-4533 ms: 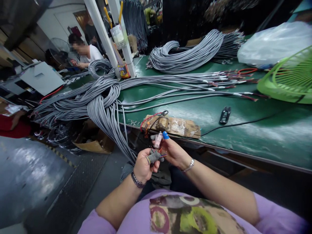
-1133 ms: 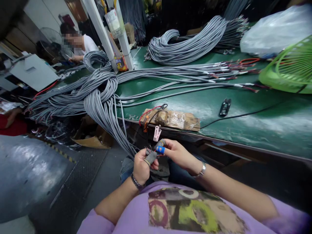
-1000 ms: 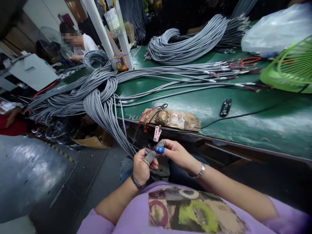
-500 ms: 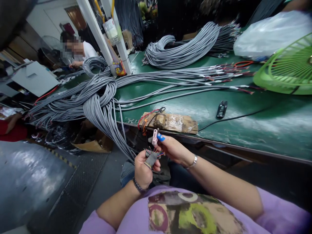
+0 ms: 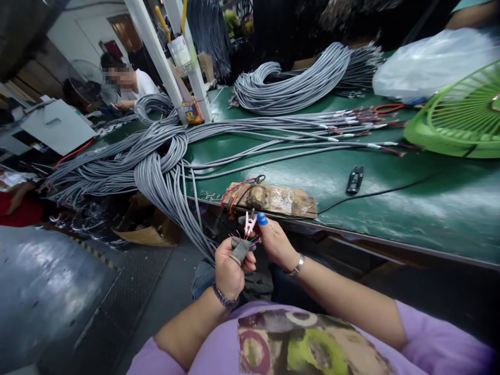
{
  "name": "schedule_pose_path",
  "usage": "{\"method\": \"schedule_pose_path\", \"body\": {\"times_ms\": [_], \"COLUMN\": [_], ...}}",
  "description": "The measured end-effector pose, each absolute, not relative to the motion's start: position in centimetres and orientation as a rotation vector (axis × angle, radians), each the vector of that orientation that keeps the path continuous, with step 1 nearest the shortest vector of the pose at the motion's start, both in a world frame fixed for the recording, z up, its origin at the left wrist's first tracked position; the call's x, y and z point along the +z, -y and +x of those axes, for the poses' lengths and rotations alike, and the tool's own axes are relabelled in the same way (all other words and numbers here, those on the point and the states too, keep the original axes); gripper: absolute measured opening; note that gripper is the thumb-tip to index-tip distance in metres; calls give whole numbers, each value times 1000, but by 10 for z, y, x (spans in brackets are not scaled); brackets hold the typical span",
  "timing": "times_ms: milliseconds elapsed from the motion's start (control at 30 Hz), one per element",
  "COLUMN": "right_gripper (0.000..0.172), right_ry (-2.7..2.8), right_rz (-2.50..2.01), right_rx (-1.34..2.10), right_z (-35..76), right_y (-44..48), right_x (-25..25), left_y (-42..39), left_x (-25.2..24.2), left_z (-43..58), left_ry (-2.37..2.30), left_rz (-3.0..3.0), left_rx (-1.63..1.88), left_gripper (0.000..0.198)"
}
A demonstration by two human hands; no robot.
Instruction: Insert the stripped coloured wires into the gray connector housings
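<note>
My left hand point(image 5: 229, 268) is closed around the end of a grey cable, its thumb wrapped in a grey cover. Thin coloured wires point(image 5: 254, 240) fan out above that thumb. With blue wrapping on its thumb, my right hand point(image 5: 276, 242) is closed on a small pale pink clip point(image 5: 250, 224), which looks like a clothespin. The clip is just above the wire ends; whether it touches any wire I cannot tell. The fingers behind it are partly hidden. Just beyond, a worn wooden block point(image 5: 291, 200) with red and black leads lies at the bench edge.
Bundles of grey cables point(image 5: 158, 172) drape over the green bench point(image 5: 242, 190) and hang down its front left. A black snipper point(image 5: 355, 179) lies to the right, near a green fan point(image 5: 449, 120) and a plastic bag point(image 5: 429, 62). Another person point(image 5: 135, 86) sits far left.
The pink clip has turned, its two legs now showing spread apart. My right hand has tilted and shifted slightly. My left hand stays nearly in place on the cable.
</note>
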State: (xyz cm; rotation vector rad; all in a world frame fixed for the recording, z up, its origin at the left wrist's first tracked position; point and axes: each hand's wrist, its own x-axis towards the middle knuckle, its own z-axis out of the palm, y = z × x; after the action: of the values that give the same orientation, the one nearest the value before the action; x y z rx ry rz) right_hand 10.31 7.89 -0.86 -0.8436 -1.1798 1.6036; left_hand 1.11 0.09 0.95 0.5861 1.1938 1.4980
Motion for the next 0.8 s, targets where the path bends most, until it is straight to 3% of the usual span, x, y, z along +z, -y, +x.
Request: {"method": "schedule_pose_path", "body": {"times_ms": [67,233,400,633,800], "right_gripper": [58,50,43,50,30], "right_ry": [1180,803,659,601,691], "right_rz": [-853,-649,-628,-606,-568], "right_rx": [1577,1975,2046,2226,2180], "right_z": [103,98,95,104,108], "right_y": [-78,-79,-79,-78,-78], "right_x": [-8,-4,-1,4,3], "left_y": [-1,-2,-3,3,9], "left_x": [9,7,6,8,10], "left_z": [10,10,11,9,8], "left_ry": [-1190,-1190,-1192,-1201,-1182], "left_rz": [596,621,633,640,606], "left_rx": [1488,1472,1456,1457,1495], "left_gripper": [28,28,26,29,28]}}
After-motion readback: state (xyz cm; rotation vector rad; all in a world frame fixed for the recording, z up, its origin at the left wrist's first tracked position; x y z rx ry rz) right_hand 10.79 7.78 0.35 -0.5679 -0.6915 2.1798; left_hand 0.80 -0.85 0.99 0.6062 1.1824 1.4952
